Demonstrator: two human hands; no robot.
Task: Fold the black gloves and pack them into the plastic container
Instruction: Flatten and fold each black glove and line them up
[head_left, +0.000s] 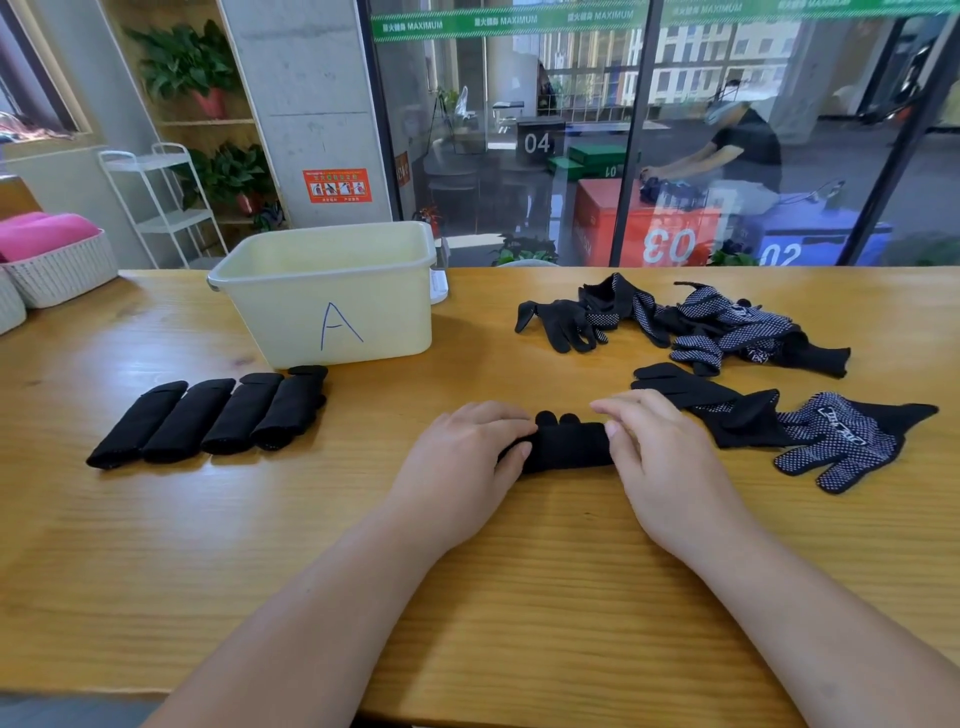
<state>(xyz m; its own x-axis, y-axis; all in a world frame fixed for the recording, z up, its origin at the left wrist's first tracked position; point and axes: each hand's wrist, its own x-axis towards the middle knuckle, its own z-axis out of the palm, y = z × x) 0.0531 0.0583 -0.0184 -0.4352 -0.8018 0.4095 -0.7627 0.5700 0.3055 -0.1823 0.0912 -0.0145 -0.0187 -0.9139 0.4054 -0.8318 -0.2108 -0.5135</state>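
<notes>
Mid-frame on the desk (156, 545), left hand (462, 467) and right hand (660, 457) each press a grip on the folded glove (566, 444).

Wooden table (519, 597) with gloves, a tub and baskets on it.
A pale plastic container (332, 301) marked "A" stands toward the far edge, four folded gloves (208, 418) in a row before it. A folded glove (566, 444) lies at the middle under both hands, unfolded gloves (701, 325) piled and scattered to the right. White baskets (60, 270) sit far left, possibly on a lower adjoining surface.
</notes>
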